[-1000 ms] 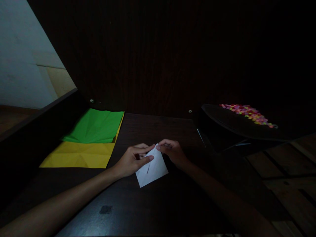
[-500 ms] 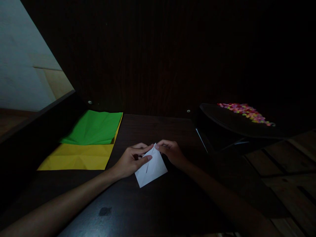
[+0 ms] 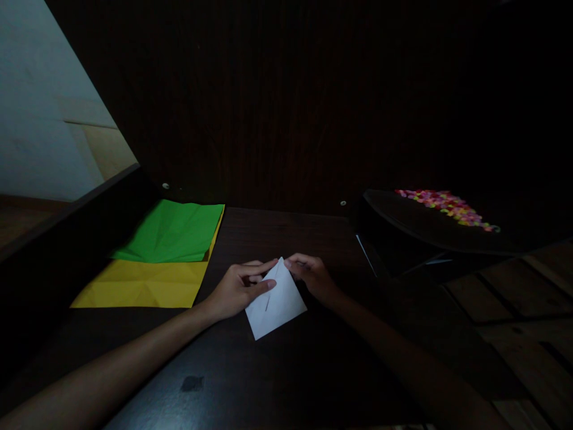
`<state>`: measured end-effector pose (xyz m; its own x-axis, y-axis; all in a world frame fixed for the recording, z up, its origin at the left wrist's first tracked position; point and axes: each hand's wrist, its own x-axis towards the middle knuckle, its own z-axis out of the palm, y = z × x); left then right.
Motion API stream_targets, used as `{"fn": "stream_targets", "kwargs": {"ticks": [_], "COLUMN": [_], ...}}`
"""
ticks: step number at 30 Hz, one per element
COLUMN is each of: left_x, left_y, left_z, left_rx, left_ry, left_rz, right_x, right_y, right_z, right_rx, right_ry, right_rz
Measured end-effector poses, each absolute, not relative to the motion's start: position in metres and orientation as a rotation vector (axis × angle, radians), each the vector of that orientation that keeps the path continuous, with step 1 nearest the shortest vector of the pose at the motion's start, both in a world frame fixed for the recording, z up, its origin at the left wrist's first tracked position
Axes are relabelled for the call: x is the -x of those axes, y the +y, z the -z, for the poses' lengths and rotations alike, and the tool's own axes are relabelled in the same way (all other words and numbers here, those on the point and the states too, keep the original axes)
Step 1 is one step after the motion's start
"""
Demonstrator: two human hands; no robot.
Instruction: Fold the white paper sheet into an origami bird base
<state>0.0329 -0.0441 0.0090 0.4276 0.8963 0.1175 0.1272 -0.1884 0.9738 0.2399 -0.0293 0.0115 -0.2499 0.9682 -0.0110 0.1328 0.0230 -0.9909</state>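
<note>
Lying nearest, a dark patch (image 3: 192, 383) marks the glossy desk (image 3: 277, 382), just off the left forearm (image 3: 134, 355), which slants in from one side as the right forearm (image 3: 403, 352) does from the other. Between the two, at the middle of the desk, is the white paper (image 3: 282, 307), folded to a four-cornered shape with a short slit-like line on its upper face. The left hand (image 3: 235, 291) grips its left side, thumb flat on top and index finger along the upper edge, covering part of it. The right hand (image 3: 312, 276) pinches near the far corner with thumb and forefinger; how its other fingers lie, I cannot tell.

To the left, beyond the forearm, lies a creased yellow sheet (image 3: 138, 283), its far part covered by a green sheet (image 3: 176, 233). A low rail (image 3: 67, 221) bounds that side. To the right are a thin white strip (image 3: 366, 255), wooden planks (image 3: 478, 295) lower down, and a dark surface (image 3: 416, 221) bearing small coloured pieces (image 3: 452, 206), too blurred to name. A tall panel (image 3: 268, 107) blocks the back; past its left edge shows a pale wall (image 3: 40, 89).
</note>
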Motion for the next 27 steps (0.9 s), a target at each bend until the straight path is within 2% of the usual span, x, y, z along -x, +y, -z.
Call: {"fn": "stream_targets", "kwargs": {"ticks": [6, 10, 17, 23, 27], "left_x": [-0.035, -0.034, -0.035, -0.035, -0.036], "left_y": [-0.041, -0.039, -0.04, -0.04, -0.04], "left_z": [-0.01, -0.011, -0.016, -0.018, -0.017], "left_rx": [-1.153, -1.053, -1.108, -1.026, -0.963], "left_ry": [0.995, 1.042, 1.019, 0.979, 0.961], "left_rz": [-1.047, -1.094, -1.002, -0.948, -0.987], "right_x": [-0.243, -0.239, -0.237, -0.239, -0.238], "right_y": [-0.03, -0.034, -0.035, -0.035, -0.041], "right_z": [-0.015, -0.015, -0.01, -0.007, -0.013], "right_rx": [1.136, 1.075, 1.034, 1.059, 1.014], "right_ry": [-1.42, -1.423, -1.423, -1.572, -1.688], "right_rz": [-1.569, -1.675, -1.542, -1.242, -1.248]}}
